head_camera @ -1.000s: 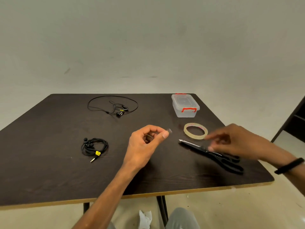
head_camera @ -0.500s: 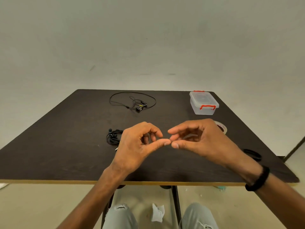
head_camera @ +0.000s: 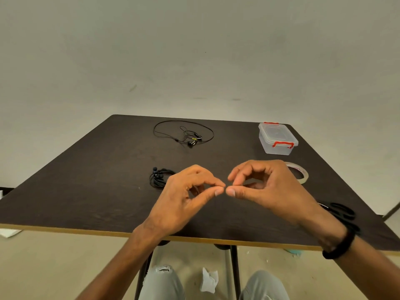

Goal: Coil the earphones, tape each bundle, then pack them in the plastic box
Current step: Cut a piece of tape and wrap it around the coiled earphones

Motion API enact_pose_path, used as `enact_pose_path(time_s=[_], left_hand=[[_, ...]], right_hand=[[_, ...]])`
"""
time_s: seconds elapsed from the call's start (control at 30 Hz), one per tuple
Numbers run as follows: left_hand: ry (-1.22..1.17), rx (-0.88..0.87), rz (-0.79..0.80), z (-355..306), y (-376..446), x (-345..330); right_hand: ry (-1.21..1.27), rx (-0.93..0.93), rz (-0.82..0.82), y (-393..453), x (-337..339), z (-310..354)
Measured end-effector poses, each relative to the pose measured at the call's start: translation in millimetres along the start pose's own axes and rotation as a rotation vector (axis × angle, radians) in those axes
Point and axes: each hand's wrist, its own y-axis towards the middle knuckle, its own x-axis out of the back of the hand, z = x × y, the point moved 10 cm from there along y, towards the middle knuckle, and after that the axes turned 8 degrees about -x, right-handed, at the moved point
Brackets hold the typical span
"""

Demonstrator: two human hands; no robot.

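My left hand point(head_camera: 186, 198) and my right hand point(head_camera: 266, 187) meet fingertip to fingertip above the table's front middle, both pinched on a small piece of clear tape that hardly shows. A coiled black earphone bundle point(head_camera: 159, 177) lies on the table just behind my left hand, partly hidden by it. A second black earphone point(head_camera: 184, 133) lies loose and uncoiled at the far middle. The clear plastic box point(head_camera: 278, 138), lid shut with red clasps, stands at the far right. The tape roll point(head_camera: 299, 173) lies flat behind my right hand.
Black scissors point(head_camera: 342, 213) lie near the right front edge, partly behind my right wrist. The dark table point(head_camera: 86, 180) has a pale front edge. A crumpled white scrap point(head_camera: 208, 280) lies on the floor between my knees.
My right hand left the scissors and came in to meet my left hand's fingertips. The view shifted left, so the table's objects now sit further right.
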Motion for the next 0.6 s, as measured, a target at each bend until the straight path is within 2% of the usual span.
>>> enact_pose_path(time_s=[0.27,0.4,0.47,0.6], left_hand=[[0.027,0.086,0.080,14,-29,30],[0.013,0.184,0.115,32,-48,48],[0.080,0.234,0.059,45,-57,67],[0.365,0.330,-0.066,72,-62,110]], right_hand=[[0.328,-0.128,0.178,5,-51,-18],[0.482,-0.186,0.149,21,-74,-31],[0.462,-0.203,0.097,32,-78,-40],[0.240,-0.189,-0.028,57,-79,-52]])
